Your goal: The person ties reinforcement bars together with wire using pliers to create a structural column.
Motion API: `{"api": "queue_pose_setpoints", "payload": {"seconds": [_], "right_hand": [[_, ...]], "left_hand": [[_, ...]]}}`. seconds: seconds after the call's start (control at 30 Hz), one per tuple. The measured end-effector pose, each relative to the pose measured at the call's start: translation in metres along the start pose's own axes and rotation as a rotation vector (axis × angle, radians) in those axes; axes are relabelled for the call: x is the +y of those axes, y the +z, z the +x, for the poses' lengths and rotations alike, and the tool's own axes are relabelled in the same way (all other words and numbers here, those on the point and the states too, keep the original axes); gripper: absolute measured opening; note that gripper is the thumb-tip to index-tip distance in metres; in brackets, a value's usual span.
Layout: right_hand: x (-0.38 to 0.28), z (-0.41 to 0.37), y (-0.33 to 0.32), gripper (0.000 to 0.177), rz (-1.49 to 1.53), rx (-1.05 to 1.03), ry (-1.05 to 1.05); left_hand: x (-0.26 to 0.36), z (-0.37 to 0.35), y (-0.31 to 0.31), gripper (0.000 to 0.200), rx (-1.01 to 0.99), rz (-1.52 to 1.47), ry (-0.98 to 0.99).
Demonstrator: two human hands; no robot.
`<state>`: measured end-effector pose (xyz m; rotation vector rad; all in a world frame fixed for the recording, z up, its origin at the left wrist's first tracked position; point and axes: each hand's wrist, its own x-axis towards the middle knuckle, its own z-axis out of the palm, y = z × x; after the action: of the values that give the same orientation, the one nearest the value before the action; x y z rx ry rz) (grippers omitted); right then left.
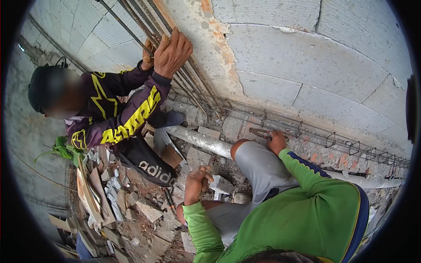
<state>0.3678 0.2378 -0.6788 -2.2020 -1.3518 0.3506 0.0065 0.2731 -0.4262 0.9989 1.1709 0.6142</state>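
My right hand (276,142) is wrapped round the handles of a pair of rusty pincers (260,132). Their head points left, beside a horizontal rebar cage (307,130) along the wall's foot. My left hand (198,184) is raised above the rubble near my knee, its fingers curled in; anything in them is too small to make out. Across from me, a co-worker's hands (171,52) grip a bundle of upright rebar rods (193,81) beside a concrete column.
A pale pipe (199,139) crosses the ground under my knee. A light block wall (307,61) rises beyond the cage. Broken tiles and boards (94,193) are heaped at left. The co-worker (127,114) squats close by. A thin two-legged tool (169,198) lies on the rubble.
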Motion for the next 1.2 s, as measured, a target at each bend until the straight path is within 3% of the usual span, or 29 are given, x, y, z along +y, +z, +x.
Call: {"api": "queue_pose_setpoints", "payload": {"seconds": [0.07,0.13,0.2,0.27,0.33,0.47,0.53,0.7,0.93,1.13,1.2], "right_hand": [[-0.016,0.009,-0.010,0.027,0.173,-0.022,0.017],[-0.082,0.007,-0.063,0.021,0.543,0.088,0.042],[-0.130,0.004,-0.099,0.022,0.726,-0.084,0.050],[-0.165,0.000,-0.126,0.029,0.836,-0.394,-0.219],[-0.184,-0.010,-0.128,0.037,0.959,-0.688,-0.345],[-0.207,-0.035,-0.128,0.038,1.103,-0.719,-0.316],[-0.211,-0.037,-0.126,0.034,1.313,-0.687,-0.075],[-0.218,-0.023,-0.143,0.029,1.458,-0.627,0.069],[-0.225,-0.003,-0.151,0.024,1.427,-0.587,0.064],[-0.240,-0.010,-0.156,0.023,1.443,-0.670,0.054],[-0.240,-0.009,-0.154,0.022,1.412,-0.635,0.032]], "left_hand": [[0.003,0.001,0.004,0.031,0.019,0.008,0.009],[0.006,0.003,0.009,0.031,0.010,0.064,0.017],[0.015,0.003,0.018,0.031,0.004,0.112,0.022],[0.028,0.002,0.033,0.033,-0.160,0.303,-0.032],[0.019,0.009,0.046,0.034,-0.185,0.325,0.012],[0.010,0.011,0.064,0.037,-0.198,0.339,0.072],[0.005,0.009,0.071,0.039,-0.226,0.167,0.102],[0.009,0.007,0.075,0.040,-0.385,0.054,0.019],[0.011,0.004,0.077,0.040,-0.415,-0.023,0.044],[0.011,0.002,0.075,0.039,-0.274,-0.070,0.109],[0.007,0.004,0.071,0.039,-0.338,-0.023,0.098]]}}
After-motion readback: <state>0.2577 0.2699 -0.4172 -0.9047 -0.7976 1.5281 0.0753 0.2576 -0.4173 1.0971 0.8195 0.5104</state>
